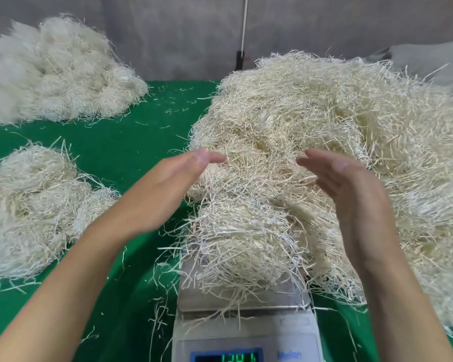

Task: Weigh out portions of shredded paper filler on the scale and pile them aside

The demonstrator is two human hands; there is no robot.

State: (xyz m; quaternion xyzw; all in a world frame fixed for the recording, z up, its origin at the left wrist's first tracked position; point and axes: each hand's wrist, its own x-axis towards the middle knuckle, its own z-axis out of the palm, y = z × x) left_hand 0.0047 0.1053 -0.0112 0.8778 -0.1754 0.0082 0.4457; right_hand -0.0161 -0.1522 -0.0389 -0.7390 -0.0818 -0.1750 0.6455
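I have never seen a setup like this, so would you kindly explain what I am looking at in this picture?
There is no machine here. The single picture comes from a camera worn on a person's head, looking forward and down at their two bare arms. The left hand and the right hand are both open, fingers stretched forward, and hold nothing. They hover over a portion of shredded paper that sits on a scale at the bottom middle. Its lit display is too blurred to read with certainty. Behind it and to the right lies the large supply heap. On the left of the green surface lie a near pile and a far pile, probably weighed portions set aside.
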